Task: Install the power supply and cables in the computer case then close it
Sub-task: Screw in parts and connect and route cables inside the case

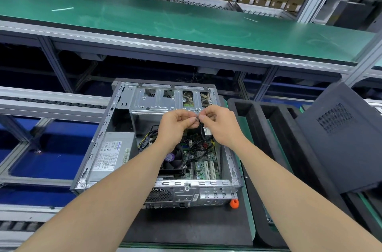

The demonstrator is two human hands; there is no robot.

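An open grey computer case (pixel 99 140) lies flat on a dark mat in front of me. A silver power supply (pixel 112 152) with a white label sits in its left side. The green motherboard (pixel 203 166) and a black fan (pixel 172 158) fill the right side. Above the case's middle, my left hand (pixel 175 125) and my right hand (pixel 220 123) meet, both pinching a thin black cable (pixel 201 127) that carries a small white tag. The cable runs down toward the motherboard. What lies between the fingertips is too small to make out.
The black side panel (pixel 339 138) with a vent grille leans at the right. Black foam trays (pixel 266 127) stand beside the case. An orange knob (pixel 234 203) sticks out at the case's near right corner. A green shelf (pixel 165 16) spans above; roller rails (pixel 51 103) run at the left.
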